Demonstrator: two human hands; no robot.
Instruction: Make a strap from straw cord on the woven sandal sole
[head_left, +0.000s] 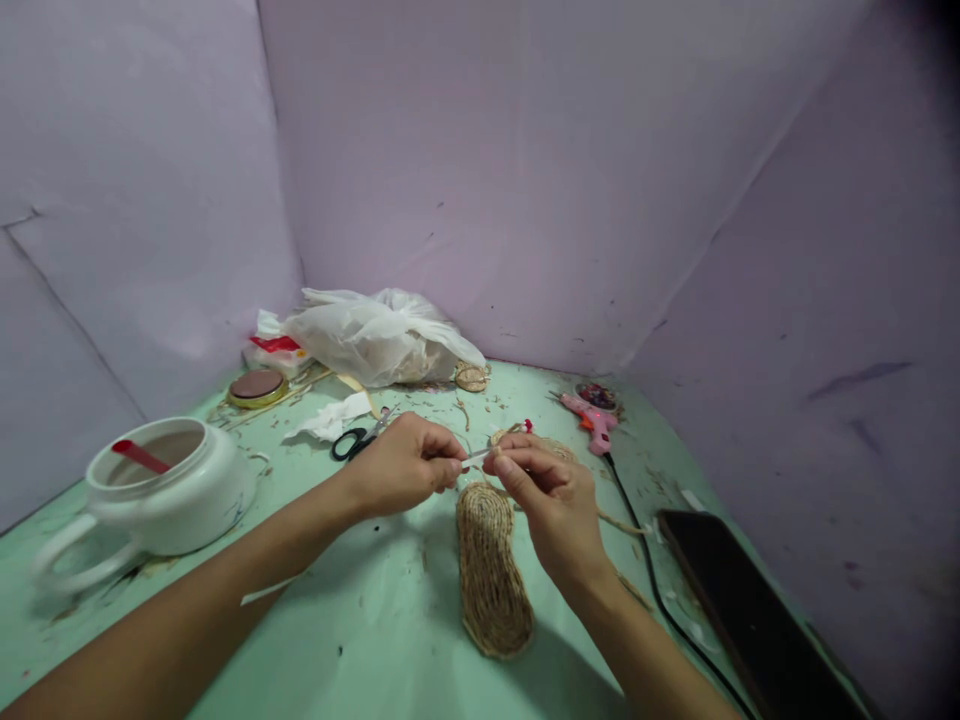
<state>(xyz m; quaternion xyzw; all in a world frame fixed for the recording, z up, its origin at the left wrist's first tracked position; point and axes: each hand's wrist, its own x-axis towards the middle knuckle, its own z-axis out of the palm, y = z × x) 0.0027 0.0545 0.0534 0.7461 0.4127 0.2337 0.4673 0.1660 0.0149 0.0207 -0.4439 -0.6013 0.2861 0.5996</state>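
A thin white strip [477, 458] stretches between my two hands. My left hand [409, 465] pinches one part of it, and my right hand [555, 495] pinches the other with thumb and fingers. Just below them lies a sole-shaped piece of coiled jute rope [495, 575] on the green table. Behind my right hand, a second coiled rope piece [556, 450] is partly hidden. Another length of white strip [271, 591] shows by my left forearm; whether it joins the held one I cannot tell. Black-handled scissors [358, 437] lie behind my left hand.
A white pot with a handle [196, 490] stands at left, a red stick [141, 456] inside. Farther back are a round tin [257, 388] and a plastic bag [379, 340]. At right lie a pink glue gun [596, 420], its black cord [637, 520] and a dark phone [739, 600].
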